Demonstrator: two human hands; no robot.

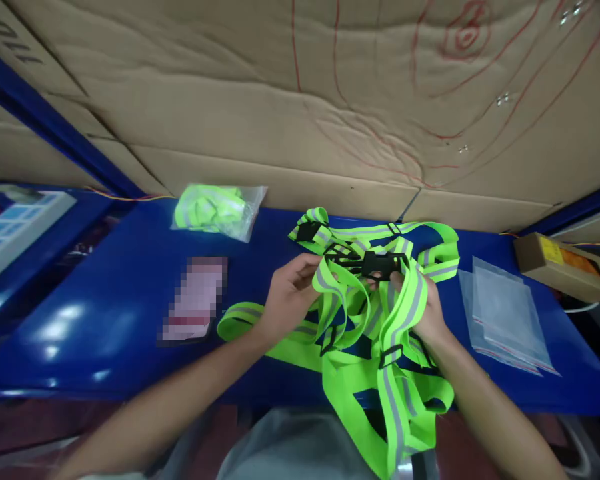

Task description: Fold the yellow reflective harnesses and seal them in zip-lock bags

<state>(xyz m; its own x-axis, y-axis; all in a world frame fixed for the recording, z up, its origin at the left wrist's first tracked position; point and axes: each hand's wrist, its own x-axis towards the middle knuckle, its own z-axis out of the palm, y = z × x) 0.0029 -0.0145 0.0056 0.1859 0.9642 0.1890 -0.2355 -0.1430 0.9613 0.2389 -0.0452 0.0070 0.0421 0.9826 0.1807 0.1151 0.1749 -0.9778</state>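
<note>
A tangle of neon green reflective straps with grey stripes and black plastic fittings lies on the blue table and hangs over its front edge. My left hand is closed at the pronged half of a black side-release buckle, its strap looping below. In my right hand is the socket half of the buckle, gripped with the strap beside it. Both halves are close together, prongs facing the socket; I cannot tell whether they touch. Another black buckle lies among the straps behind.
A clear bag of folded green straps lies at the back left, above a pixelated phone-like rectangle. Flat clear zip bags and an open cardboard box are at the right. A cardboard wall rises behind the table.
</note>
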